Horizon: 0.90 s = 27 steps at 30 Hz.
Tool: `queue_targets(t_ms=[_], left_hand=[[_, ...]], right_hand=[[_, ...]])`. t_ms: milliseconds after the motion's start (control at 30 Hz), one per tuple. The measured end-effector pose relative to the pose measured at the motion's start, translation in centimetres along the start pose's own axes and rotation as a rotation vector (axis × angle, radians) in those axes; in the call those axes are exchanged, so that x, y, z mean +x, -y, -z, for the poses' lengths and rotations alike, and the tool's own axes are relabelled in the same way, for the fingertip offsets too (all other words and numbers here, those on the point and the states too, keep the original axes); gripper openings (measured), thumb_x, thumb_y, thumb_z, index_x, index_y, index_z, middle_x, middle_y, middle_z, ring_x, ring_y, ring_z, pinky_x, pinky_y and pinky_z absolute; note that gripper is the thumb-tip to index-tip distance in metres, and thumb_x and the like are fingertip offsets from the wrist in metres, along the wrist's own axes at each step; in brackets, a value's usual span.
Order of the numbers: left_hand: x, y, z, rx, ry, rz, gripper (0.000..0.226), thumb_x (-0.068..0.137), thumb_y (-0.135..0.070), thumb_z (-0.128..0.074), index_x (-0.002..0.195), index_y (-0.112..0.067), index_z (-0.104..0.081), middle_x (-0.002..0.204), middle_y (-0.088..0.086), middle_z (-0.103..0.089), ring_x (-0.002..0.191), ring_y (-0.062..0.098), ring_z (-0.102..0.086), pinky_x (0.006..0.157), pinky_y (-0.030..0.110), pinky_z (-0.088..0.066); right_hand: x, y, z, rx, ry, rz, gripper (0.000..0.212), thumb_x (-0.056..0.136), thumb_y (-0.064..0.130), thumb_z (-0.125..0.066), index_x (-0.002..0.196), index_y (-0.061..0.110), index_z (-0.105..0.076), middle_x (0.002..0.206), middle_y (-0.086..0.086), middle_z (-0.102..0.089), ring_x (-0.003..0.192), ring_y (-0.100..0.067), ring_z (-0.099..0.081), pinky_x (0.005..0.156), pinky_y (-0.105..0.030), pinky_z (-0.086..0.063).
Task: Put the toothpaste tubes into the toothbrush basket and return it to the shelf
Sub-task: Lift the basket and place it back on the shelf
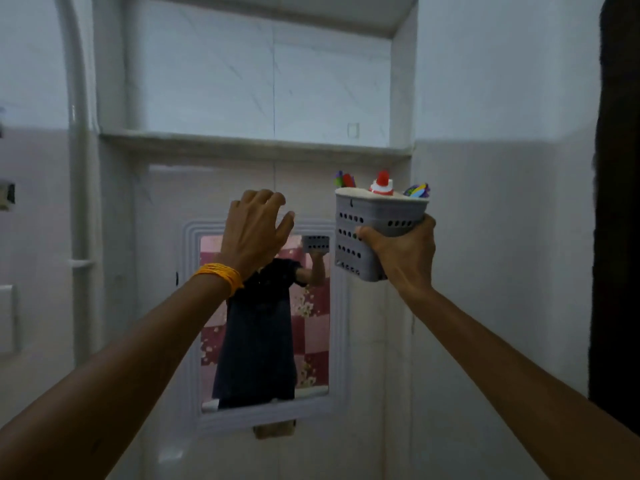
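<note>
grip: right hand (403, 252) wrapped round lower half of the grey basket (375, 230), thumb on the perforated front wall, fingers behind and under; firm hold, basket upright, tilted slightly.
other hand: left hand (258, 233) empty, fingers spread loosely, raised centre frame just left of the basket, not touching it; orange bangles (221, 276) on the wrist.
basket location: right of centre, mid-height, in the air below the shelf ledge (256, 143), not yet on it.
contents: toothpaste tube (382, 184) with red cap sticking up past the rim; coloured toothbrush ends (418, 190) at the right, more (343, 180) at the left. Count of tubes: cannot tell.
handling, judged: thin moulded plastic, light, stiff enough not to buckle under one hand; holes give the thumb some purchase, so slip is unlikely. Top-heavy with tall contents, so keep it level or things tip out.
where to hold: lower body as now, or base plus rim with the free hand for the lift.
beyond: recessed niche above the ledge, upper centre; framed mirror (332, 341) below centre, reflecting the basket.
stage, judged: tubes loaded, only placing on the shelf left.
</note>
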<state>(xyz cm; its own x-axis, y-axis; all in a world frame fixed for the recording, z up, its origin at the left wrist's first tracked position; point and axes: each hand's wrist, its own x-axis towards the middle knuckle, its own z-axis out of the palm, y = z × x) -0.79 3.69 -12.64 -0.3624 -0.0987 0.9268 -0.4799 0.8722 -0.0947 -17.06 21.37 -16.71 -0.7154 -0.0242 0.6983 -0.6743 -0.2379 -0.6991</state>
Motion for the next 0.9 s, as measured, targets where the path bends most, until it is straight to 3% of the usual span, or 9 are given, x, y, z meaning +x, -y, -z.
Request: queue_targets(t_ms=[133, 367, 600, 733, 900], left_hand=[[4.4, 0.3, 1.2, 0.026, -0.057, -0.031, 0.041, 0.096, -0.038, -0.049, 0.122, -0.008, -0.059, 0.123, 0.014, -0.065, 0.115, 0.036, -0.056, 0.089, 0.045, -0.046], [11.5, 2.2, 2.0, 0.093, -0.095, -0.011, 0.047, 0.096, -0.04, -0.046, 0.126, -0.005, -0.054, 0.121, 0.02, -0.063, 0.116, 0.039, -0.054, 0.093, 0.049, -0.046], [14.8, 5.4, 0.1, 0.273, 0.161, 0.041, 0.059, 0.099, -0.058, -0.024, 0.108, -0.009, -0.057, 0.106, 0.018, -0.067, 0.098, 0.036, -0.061, 0.089, 0.047, -0.042], [15.6, 6.1, -1.0, 0.31, 0.13, 0.043, 0.068, 0.093, -0.07, -0.02, 0.096, -0.014, -0.057, 0.088, 0.011, -0.066, 0.08, 0.029, -0.058, 0.093, 0.049, -0.04], [16.1, 6.5, -1.6, 0.312, 0.119, 0.04, 0.07, 0.09, -0.075, -0.019, 0.091, -0.016, -0.058, 0.081, 0.006, -0.059, 0.08, 0.029, -0.057, 0.095, 0.049, -0.038]], right_hand=[[4.8, 4.0, -0.5, 0.012, -0.064, 0.062, 0.104, 0.055, 0.046, -0.095, 0.136, 0.005, -0.045, 0.131, -0.008, -0.058, 0.119, -0.025, -0.062, 0.095, -0.039, -0.058], [12.0, 10.0, -2.4, -0.004, -0.161, 0.177, 0.105, 0.062, 0.054, -0.088, 0.142, 0.006, -0.04, 0.136, -0.009, -0.053, 0.126, -0.028, -0.055, 0.1, -0.043, -0.054], [16.6, 12.4, -6.3, -0.065, -0.159, 0.13, 0.106, 0.065, 0.058, -0.083, 0.145, 0.007, -0.036, 0.141, -0.009, -0.051, 0.131, -0.032, -0.052, 0.104, -0.048, -0.051], [18.5, 11.8, -9.1, -0.134, -0.14, 0.106, 0.108, 0.067, 0.063, -0.081, 0.147, 0.008, -0.034, 0.144, -0.01, -0.048, 0.133, -0.033, -0.048, 0.104, -0.05, -0.049], [20.7, 10.5, -11.9, -0.246, -0.111, 0.067, 0.114, 0.067, 0.069, -0.08, 0.149, 0.008, -0.031, 0.149, -0.012, -0.044, 0.136, -0.036, -0.044, 0.106, -0.055, -0.046]])
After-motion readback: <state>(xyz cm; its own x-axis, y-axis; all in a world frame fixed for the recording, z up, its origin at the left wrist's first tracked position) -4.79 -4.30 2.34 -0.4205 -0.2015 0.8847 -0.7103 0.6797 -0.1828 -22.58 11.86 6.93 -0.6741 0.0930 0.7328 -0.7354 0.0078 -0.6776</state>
